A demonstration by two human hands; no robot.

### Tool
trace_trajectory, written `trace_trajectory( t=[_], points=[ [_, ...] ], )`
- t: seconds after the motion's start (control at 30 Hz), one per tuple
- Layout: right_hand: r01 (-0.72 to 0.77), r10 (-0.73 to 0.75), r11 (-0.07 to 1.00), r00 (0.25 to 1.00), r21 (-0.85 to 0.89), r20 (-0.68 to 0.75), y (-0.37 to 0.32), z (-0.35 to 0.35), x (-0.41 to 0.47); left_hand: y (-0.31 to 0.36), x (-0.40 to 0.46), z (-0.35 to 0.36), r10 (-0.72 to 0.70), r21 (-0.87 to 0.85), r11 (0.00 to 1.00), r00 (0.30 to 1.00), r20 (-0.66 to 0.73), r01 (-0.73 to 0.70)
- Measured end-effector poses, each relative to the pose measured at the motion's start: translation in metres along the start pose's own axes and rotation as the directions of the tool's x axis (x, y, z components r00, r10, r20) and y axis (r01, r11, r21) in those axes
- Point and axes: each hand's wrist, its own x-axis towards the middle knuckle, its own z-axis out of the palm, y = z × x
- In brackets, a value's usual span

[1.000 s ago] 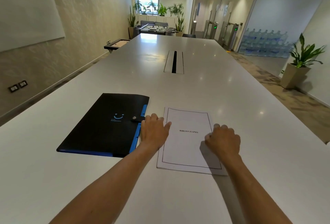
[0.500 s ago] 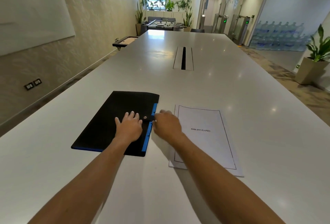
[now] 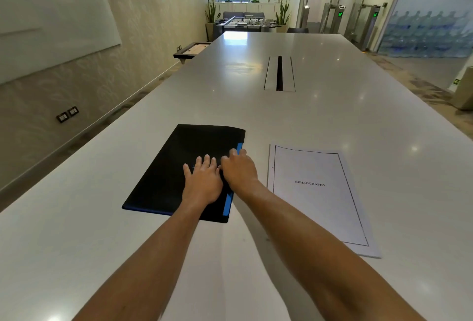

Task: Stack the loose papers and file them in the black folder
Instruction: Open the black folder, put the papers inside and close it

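Black folder (image 3: 179,169) lies closed on the white table (image 3: 332,116), and both my hands are on it. My left hand (image 3: 203,182) lies flat on the cover, fingers spread, grasping nothing. My right hand (image 3: 239,169) curls at the blue edge; whether it pinches the flap I cannot tell. Papers (image 3: 320,198) sit stacked just beside, untouched.

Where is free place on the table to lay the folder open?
Bare table lies beyond the black folder, up to the cable slot, and left of the folder. Crowded: the strip between folder and papers, where both hands work.
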Motion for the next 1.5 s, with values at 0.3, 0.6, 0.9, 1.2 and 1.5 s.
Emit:
trace_trajectory(
  t=[0.3,0.6,0.9,1.2,1.5],
  points=[
    [0.083,-0.084,0.992,0.996,-0.099,-0.002,-0.004,0.005,0.006,0.000,0.000,0.001,-0.001,-0.030,1.000,1.000,-0.014,0.001],
    [-0.232,0.267,0.882,0.963,0.410,-0.028,0.021,0.004,0.007,0.005,0.002,0.001,-0.025,-0.030,0.999,0.999,0.020,0.025],
    [-0.474,0.528,0.551,0.835,0.687,0.153,0.031,-0.006,0.001,0.013,-0.003,-0.016,0.013,-0.157,0.988,1.000,0.025,-0.009],
    [-0.459,0.524,0.522,0.838,0.719,0.154,0.031,-0.023,-0.008,0.056,-0.004,-0.075,0.174,0.024,0.984,0.984,0.034,-0.175],
    [-0.418,0.530,0.547,0.843,0.725,0.087,0.035,-0.043,-0.011,0.060,0.002,-0.099,0.020,0.357,0.933,0.998,0.054,-0.038]
  ],
)
